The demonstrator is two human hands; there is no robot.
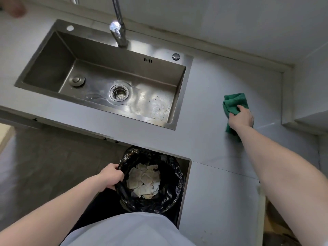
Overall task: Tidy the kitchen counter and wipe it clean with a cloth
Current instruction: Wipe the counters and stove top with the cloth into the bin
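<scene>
Wiping toward the lower middle of the frame looked like the riskiest part of what remained: the right hand gripped a bunched green cloth on the grey tabletop at the right of the frame, while the black-lined bin sat below the tabletop's inner corner at lower centre. Any crumbs swept that way could miss the bin's mouth and drop to the floor, since the opening lay only partly under the tabletop edge. The liner, held at one side only, might also slip off the rim and fold inward over the scraps of paper already inside. A loose corner of the cloth trailed out below the wrist, and it could drag grit back over ground already cleaned.

The left hand was curled round the left rim of the bin and its bag, thumb side toward the opening, forearm running up from the lower left of the frame. The right arm was stretched nearly straight, reaching from the lower right up to the cloth, with the fingers closed over the cloth's middle and the palm pressing it down. The cloth lay well to the right of the steel sink, near the wall corner at the right edge, and touching the tabletop.
</scene>
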